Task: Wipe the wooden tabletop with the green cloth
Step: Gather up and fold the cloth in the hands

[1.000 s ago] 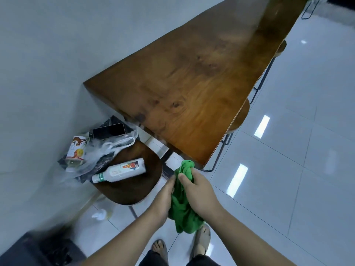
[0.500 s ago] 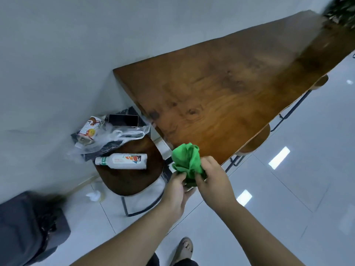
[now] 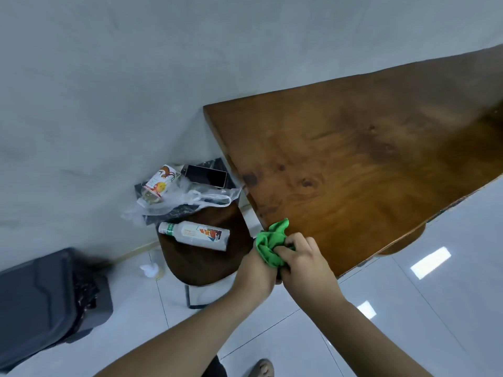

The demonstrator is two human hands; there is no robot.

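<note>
Both hands — left hand (image 3: pixel 258 270), right hand (image 3: pixel 304 261) — clutching bunched green cloth (image 3: pixel 269 242), at wooden tabletop (image 3: pixel 353 172) corner

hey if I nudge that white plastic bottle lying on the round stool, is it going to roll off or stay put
The white bottle lies on its side on the round wooden stool, so a sideways nudge would probably set it rolling. It sits well inside the stool's edge, but the seat looks smooth with no visible lip, so a firm push might send it off. Being plastic, it likely feels light; how full it is cannot be told.
</note>
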